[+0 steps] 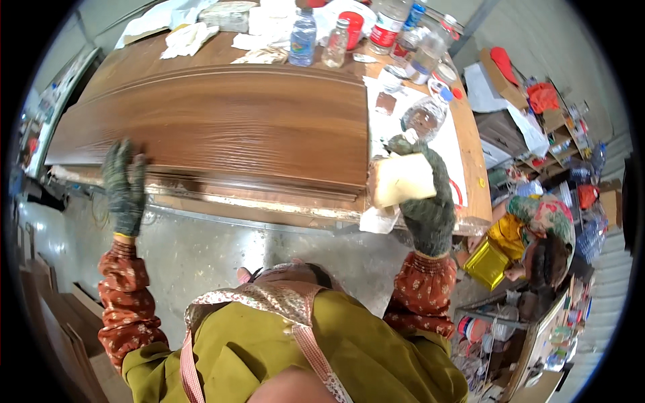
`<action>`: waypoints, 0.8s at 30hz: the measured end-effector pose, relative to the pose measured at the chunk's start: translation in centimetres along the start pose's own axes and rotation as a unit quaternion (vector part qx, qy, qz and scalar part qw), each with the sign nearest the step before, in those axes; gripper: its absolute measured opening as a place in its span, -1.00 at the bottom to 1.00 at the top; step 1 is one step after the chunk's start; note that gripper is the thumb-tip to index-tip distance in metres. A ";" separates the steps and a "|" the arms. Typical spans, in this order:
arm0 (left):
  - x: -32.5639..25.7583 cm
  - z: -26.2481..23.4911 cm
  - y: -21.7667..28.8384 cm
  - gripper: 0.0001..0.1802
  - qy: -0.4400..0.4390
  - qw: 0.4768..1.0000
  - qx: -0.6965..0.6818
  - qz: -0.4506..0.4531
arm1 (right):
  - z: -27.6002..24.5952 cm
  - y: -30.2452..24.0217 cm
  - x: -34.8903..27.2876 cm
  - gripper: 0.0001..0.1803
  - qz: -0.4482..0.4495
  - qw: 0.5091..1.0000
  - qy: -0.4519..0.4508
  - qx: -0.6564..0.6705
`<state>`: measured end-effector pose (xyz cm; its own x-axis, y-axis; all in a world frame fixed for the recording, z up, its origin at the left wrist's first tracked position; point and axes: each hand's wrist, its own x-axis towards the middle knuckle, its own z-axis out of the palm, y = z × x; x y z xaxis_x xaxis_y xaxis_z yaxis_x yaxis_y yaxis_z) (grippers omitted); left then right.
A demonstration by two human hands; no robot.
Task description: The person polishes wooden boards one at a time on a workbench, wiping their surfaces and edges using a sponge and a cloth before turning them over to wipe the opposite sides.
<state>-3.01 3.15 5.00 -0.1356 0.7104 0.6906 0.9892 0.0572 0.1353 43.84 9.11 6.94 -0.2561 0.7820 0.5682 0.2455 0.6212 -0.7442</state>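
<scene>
Counts on and around your bench

You have one long brown wood panel [215,127] before you and one pale sponge block [402,178] at its right end. At the far edge stand about six clear plastic bottles [303,37], with three crumpled white cloths [188,39] far left. You wear two dark gloves [124,185].

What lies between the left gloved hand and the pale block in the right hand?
In the head view, only the front edge of the brown wood panel spans from left hand to block.
</scene>
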 end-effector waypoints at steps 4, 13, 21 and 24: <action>2.0 -1.1 12.0 -0.50 0.000 0.977 -0.182 0.113 | 0.5 -1.3 2.4 -0.39 -0.068 0.988 -0.132 -0.031; -1.1 1.2 5.7 -0.61 0.083 0.979 -0.182 -0.035 | 4.2 -4.0 2.8 -0.38 -0.074 0.951 -0.124 -0.274; -16.6 -5.3 -4.9 -0.70 0.113 0.904 -0.101 -0.400 | 8.8 -5.1 7.9 -0.31 -0.265 0.858 -0.397 -0.190; -22.4 -6.1 -5.5 -0.71 0.149 0.854 -0.108 -0.486 | 15.8 -7.3 12.1 -0.26 -0.340 0.798 -0.473 -0.153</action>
<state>-5.75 -17.37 -6.83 -0.9270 0.1889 0.3242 0.3727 0.3637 0.8537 24.19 13.26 13.73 -0.9831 -0.0401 0.1785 -0.0716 0.9822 -0.1735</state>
